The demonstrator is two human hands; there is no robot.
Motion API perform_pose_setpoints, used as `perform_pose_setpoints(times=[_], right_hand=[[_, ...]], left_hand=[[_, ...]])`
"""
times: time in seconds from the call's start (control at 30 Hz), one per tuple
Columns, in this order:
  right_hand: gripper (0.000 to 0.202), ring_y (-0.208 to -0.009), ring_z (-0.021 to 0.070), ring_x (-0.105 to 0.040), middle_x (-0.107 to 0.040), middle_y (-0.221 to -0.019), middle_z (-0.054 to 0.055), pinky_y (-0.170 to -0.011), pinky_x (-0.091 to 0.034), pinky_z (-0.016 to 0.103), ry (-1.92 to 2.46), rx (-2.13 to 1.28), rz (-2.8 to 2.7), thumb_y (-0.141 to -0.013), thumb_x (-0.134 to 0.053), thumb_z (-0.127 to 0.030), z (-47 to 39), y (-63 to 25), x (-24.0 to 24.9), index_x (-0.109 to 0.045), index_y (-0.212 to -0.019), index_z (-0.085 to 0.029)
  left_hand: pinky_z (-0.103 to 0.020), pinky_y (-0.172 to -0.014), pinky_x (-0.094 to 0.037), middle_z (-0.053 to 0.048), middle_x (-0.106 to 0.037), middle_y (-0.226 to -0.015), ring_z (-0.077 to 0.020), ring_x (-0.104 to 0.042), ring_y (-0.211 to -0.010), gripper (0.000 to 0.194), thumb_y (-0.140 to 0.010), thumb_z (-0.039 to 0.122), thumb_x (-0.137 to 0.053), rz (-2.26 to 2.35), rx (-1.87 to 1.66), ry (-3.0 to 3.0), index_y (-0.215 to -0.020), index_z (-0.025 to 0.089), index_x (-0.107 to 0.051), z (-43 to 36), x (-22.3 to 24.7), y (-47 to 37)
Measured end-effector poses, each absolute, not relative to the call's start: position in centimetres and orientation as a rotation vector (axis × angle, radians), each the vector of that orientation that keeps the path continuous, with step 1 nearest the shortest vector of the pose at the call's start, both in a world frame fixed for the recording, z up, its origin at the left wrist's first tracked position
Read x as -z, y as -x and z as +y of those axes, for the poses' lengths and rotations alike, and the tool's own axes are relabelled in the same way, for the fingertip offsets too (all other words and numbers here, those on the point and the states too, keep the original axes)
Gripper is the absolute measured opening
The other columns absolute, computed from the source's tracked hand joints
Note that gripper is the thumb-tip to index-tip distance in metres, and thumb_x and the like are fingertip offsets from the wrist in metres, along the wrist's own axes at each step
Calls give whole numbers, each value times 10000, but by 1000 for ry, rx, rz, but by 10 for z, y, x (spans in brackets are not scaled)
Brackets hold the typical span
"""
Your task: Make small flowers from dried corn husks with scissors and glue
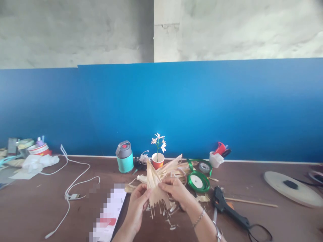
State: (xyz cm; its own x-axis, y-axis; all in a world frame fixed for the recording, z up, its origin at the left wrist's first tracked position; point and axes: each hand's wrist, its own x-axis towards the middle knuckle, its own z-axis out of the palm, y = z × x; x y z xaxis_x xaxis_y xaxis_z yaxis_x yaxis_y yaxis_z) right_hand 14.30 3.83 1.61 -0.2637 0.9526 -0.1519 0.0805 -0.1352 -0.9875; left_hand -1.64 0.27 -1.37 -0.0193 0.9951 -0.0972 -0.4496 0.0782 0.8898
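Note:
A pale, dry husk sheet (155, 188), pointed at the top and ragged along its lower edge, is held upright between both hands. My left hand (139, 200) pinches its left side between thumb and fingers. On the right side, my right hand (176, 190) grips it with thumb and forefinger. More dry husks (174, 167) lie on the table just behind, and small torn scraps (172, 225) are scattered below the sheet. A green ribbon roll (199, 181) rests to the right of the husks.
A black glue gun (228, 210) and a wooden stick (252, 201) lie at right, before a round disc (292, 189). Behind stand a teal flask (125, 162) and a paper cup (158, 161) with white flowers. A phone (111, 215) and white cable (67, 195) are at left.

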Motion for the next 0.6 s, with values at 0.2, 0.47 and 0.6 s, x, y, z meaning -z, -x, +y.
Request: perform_pose_setpoints(times=[0.2, 0.47, 0.6], right_hand=[[323, -447, 61, -363, -501, -498, -44, -442, -241, 197, 1247, -1458, -1345, -610, -725, -445, 40, -150, -18, -648, -665, -137], [217, -479, 74, -404, -528, -537, -34, -447, -274, 195, 1257, -1413, -1346, -646, -699, -358, 38, -152, -24, -648, -667, -148], [210, -455, 66, -375, -514, -524, -39, -433, -253, 195, 1250, -1401, -1355, -658, -687, -351, 38, -152, -25, -643, -665, -146]], left_hand=[[-157, -431, -194, 80, -413, -475, -25, -288, -430, 321, -609, 393, -788, 879, -1357, -760, -655, 144, -590, 3, 14, 17], [-171, -434, -199, 66, -432, -441, -39, -302, -420, 299, -640, 410, -751, 931, -1349, -846, -623, 145, -613, 2, 14, 17], [-178, -430, -197, 62, -430, -417, -43, -303, -411, 320, -650, 436, -734, 971, -1346, -898, -603, 147, -607, 2, 15, 17]])
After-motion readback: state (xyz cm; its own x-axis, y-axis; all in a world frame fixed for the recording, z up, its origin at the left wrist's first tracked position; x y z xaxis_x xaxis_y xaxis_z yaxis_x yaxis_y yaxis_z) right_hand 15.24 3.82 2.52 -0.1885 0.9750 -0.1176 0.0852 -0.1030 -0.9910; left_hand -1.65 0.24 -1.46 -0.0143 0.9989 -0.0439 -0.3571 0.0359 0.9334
